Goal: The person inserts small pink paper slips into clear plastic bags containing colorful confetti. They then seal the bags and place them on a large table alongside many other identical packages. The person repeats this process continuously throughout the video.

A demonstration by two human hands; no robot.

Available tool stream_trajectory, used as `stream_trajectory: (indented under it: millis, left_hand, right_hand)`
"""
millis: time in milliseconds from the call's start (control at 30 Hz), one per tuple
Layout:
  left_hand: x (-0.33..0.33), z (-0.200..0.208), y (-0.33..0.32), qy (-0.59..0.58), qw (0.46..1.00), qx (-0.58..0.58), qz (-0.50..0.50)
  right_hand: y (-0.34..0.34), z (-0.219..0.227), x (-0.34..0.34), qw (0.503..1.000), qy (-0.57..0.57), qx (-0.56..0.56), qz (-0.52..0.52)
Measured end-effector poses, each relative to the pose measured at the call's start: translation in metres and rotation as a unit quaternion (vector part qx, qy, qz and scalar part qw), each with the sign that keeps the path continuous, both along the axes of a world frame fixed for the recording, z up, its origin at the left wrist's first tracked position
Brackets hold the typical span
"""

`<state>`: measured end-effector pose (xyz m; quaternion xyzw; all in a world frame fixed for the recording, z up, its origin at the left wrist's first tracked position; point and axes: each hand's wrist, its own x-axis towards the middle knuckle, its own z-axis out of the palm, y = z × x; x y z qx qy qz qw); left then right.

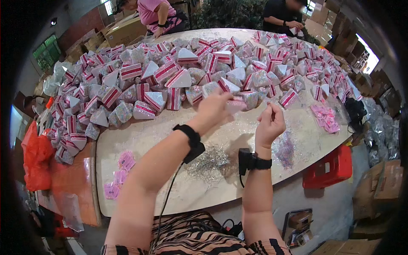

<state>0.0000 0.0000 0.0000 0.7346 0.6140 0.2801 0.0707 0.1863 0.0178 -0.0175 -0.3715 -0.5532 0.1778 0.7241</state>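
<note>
My left hand [215, 109] reaches to the near edge of a big pile of glittery cake-slice ornaments [178, 79], white wedges with pink and red stripes. Its fingers are on one pale pink cake-slice ornament [236, 104], which looks blurred along with the hand. To the right, my right hand [270, 124] is raised over the table with thumb and fingers pinched together; whatever is in the pinch is too small to make out. Between my forearms lies a heap of thin silvery metal pins [210, 163]. Black bands with small boxes circle both wrists.
Pink cards [120, 173] lie on the table [170, 203] at left, more pink cards [325, 119] at right. Loose glitter [285, 149] is near my right wrist. A red crate [328, 169] stands below the right edge, an orange bag [36, 157] at far left. Two people work across the table.
</note>
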Motion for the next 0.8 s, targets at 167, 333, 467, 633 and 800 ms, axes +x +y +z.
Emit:
stream_trajectory:
  millis: [167,333,467,633,800]
  left_hand:
    - [-0.058,0.051,-0.066,-0.543,0.832,-0.096,0.051]
    - [-0.112,0.052,-0.193,-0.765,0.643,-0.023,0.009]
    - [-0.125,0.023,-0.259,-0.823,0.565,0.019,0.051]
    - [-0.114,0.001,-0.283,-0.861,0.508,0.011,0.034]
    - [-0.092,0.018,-0.293,-0.877,0.476,-0.016,0.066]
  right_hand:
    - [-0.004,0.003,-0.003,1.000,0.004,-0.016,0.021]
    - [-0.016,0.017,-0.011,0.999,0.011,0.011,0.044]
    - [-0.024,0.019,-0.021,0.989,0.046,0.041,0.136]
    - [-0.112,0.060,-0.060,0.953,-0.112,0.045,0.278]
    - [-0.193,0.073,-0.111,0.879,-0.255,0.068,0.398]
